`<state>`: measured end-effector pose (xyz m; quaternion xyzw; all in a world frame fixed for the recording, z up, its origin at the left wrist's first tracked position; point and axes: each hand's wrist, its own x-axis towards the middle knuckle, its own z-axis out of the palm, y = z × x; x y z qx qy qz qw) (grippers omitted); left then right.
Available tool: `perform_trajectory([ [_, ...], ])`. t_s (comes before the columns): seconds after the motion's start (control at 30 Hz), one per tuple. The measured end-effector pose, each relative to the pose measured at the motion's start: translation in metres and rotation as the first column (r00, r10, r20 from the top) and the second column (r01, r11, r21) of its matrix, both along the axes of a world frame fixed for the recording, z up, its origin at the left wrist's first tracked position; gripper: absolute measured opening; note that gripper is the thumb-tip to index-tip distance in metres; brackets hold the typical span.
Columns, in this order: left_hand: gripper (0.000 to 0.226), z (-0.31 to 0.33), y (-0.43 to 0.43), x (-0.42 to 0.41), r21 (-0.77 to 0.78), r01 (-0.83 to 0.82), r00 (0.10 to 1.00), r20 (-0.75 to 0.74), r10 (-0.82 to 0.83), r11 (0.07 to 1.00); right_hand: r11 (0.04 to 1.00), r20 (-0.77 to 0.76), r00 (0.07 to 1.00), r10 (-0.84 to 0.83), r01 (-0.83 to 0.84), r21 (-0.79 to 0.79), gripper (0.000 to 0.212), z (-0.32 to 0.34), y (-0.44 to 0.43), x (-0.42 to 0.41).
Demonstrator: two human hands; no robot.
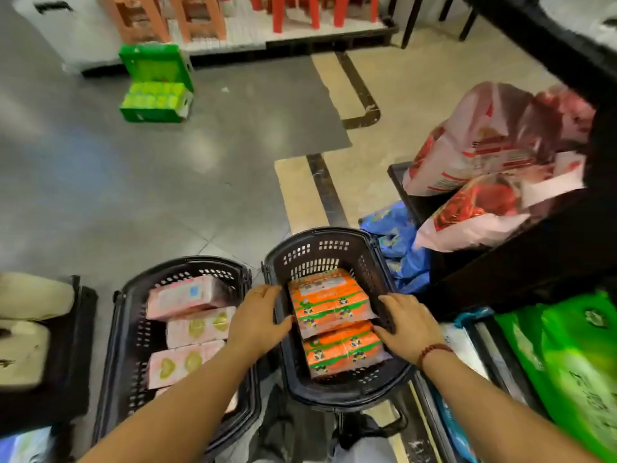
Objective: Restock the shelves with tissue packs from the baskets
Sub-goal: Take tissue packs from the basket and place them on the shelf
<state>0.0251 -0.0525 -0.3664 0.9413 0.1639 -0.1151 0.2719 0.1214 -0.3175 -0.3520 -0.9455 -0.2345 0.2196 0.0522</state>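
1. While the person leans over it, the black plastic basket on the right (334,237) holds two bundles of orange and green tissue packs (330,302), one partly over the other
2. The left hand (262,317) is open, with straight fingers along the basket's left wall and the thumb near the packs
3. The right hand (409,324) is open too, fingers spread by the right wall; its thumb is touching or almost touching the lower bundle, I cannot tell which
4. Neither hand grips a pack yet, so I think this is the reach to lift them out
5. The other black plastic basket on the left (187,264) holds a row of pink tissue packs with heart shapes (187,297), and no hand touches them
6. The dark shelf on the right (521,272) has big red and white bags (484,152) and shiny green bags (574,355), but I see no orange or pink packs there
7. So the job looks near its start: both baskets need emptying, and all the packs must go on the shelves
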Motion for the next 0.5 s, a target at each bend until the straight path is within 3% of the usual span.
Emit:
perform_trajectory([
  [0.17,0.079,-0.071,-0.034,0.024,-0.155,-0.238,0.963,-0.166,0.212,0.959,0.989,-0.188,0.974,-0.123,0.136,0.055,0.062,-0.08,-0.001,0.049],
  [0.3,0.085,-0.143,-0.063,0.041,-0.296,-0.355,0.925,-0.247,0.288,0.887,0.963,-0.336,0.921,-0.199,0.247,0.105,0.076,-0.16,-0.005,0.073],
  [0.5,0.114,-0.255,-0.092,0.041,-0.272,-0.511,0.833,-0.392,0.391,0.816,0.939,-0.422,0.861,-0.284,0.339,0.059,0.105,-0.276,-0.013,0.073],
])
